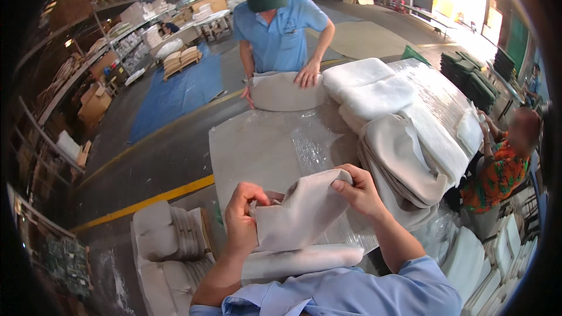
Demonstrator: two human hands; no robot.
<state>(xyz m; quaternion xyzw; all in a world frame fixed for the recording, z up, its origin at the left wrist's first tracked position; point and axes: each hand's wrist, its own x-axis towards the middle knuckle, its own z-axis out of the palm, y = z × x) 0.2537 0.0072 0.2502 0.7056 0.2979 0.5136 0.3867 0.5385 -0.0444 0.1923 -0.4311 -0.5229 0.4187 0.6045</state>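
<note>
My left hand (242, 216) and my right hand (358, 188) both grip a beige fabric cover (298, 213), held up over the near edge of the worktable (252, 146). The left fingers pinch its left edge, the right fingers curl over its top right corner. Below the cover lies a white foam pad (304, 259), against my blue sleeves. Clear plastic film (310, 146) covers the table beyond it.
Across the table a person in a blue shirt and green cap presses both hands on a beige cushion (284, 90). White pads (369, 88) and beige covers (398, 164) are stacked at right. Another person (497, 169) stands at far right. Stacked cushions (170, 246) sit at lower left on the floor.
</note>
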